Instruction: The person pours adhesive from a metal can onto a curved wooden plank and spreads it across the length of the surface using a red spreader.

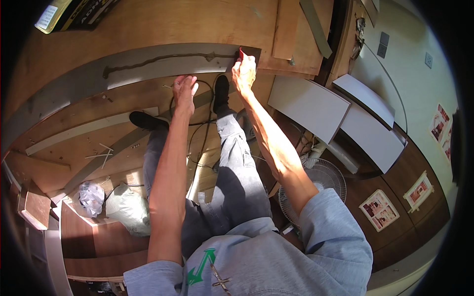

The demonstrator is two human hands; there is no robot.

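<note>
Head view, looking down past a grey T-shirt and dark grey trousers: two bare hands are at a long, narrow grey strip (pixel 133 74) lying along the near edge of a wooden worktop (pixel 197 24). The strip's long axis runs left to right, bowed by the lens, and a bead of brown paste (pixel 211 56) trails lengthwise down its middle.

The right hand (pixel 244 74) is at the strip's right end, closed around a small red tool (pixel 241 53); the fingers cover too much of it to tell its exact kind. From this grip, nearly all the strip and the paste lie to the left — the paste's right end is just beside the tool, its far end well apart. The right hand is the nearer one to that right end.

The left hand (pixel 184 91) is at the near edge, below the middle of the paste, its fingers loosely curled and apart, with nothing visible in them. Whether it touches the strip cannot be told.

Beyond the strip, a rectangular can (pixel 74 15) is at upper left and a pale wooden board (pixel 285 29) at upper right. Lower down are plastic bags (pixel 128 209) on the left and — beside the right arm — a round wire-caged fan (pixel 323 180).
</note>
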